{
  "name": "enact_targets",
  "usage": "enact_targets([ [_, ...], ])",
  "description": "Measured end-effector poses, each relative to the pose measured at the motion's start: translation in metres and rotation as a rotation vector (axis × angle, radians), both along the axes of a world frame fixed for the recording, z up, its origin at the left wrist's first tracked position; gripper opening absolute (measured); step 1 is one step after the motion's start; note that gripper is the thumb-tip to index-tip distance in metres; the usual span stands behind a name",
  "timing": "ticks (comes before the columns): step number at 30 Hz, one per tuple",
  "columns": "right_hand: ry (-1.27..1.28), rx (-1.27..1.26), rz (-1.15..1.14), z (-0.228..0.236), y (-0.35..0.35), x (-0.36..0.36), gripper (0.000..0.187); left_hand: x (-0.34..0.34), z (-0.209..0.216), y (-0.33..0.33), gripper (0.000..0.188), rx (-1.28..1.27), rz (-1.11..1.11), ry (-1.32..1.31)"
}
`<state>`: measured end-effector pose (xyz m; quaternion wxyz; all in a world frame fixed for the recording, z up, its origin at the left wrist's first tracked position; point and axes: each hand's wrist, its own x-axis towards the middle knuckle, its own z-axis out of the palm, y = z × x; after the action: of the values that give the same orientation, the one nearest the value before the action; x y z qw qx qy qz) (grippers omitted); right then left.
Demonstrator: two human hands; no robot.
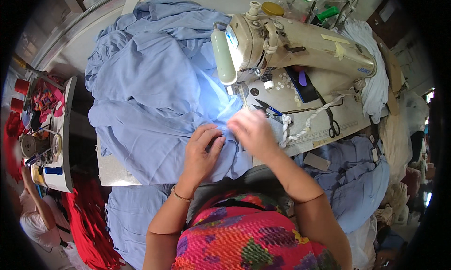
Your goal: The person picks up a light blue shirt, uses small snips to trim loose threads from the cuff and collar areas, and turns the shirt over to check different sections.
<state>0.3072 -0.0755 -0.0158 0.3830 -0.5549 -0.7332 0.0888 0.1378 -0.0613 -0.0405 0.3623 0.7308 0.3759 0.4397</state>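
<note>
A light blue garment (145,91) lies bunched over the sewing table and hangs past its front edge. My left hand (202,150) grips its near right part, thumb and fingers bent together on the cloth. A small pale round spot, perhaps a button, shows on the fabric beside those fingertips. My right hand (253,133) is just to the right, at the cloth's edge; motion smears its fingers, so what they hold cannot be made out. Beyond both hands stands the sewing machine (305,49), its lamp (223,58) lighting the cloth near the needle.
Small snips (268,109), black scissors (332,122), a twisted white cord (307,127), a dark phone (303,84) and scattered white buttons (283,84) lie right of the needle. More blue garments (347,166) hang at the lower right. A co-worker's arm (35,195) is at far left.
</note>
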Motion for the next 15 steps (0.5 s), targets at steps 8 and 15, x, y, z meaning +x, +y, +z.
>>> enact_targets([
  [8, -0.338, -0.205, -0.597, -0.012, 0.039, 0.145, 0.016, -0.008, -0.011, 0.002, 0.014, -0.396, -0.017, -0.361],
  [15, 0.323, -0.524, -0.071, 0.009, 0.004, 0.047, 0.031, -0.019, -0.006, 0.005, 0.021, -0.586, -0.093, -0.685],
])
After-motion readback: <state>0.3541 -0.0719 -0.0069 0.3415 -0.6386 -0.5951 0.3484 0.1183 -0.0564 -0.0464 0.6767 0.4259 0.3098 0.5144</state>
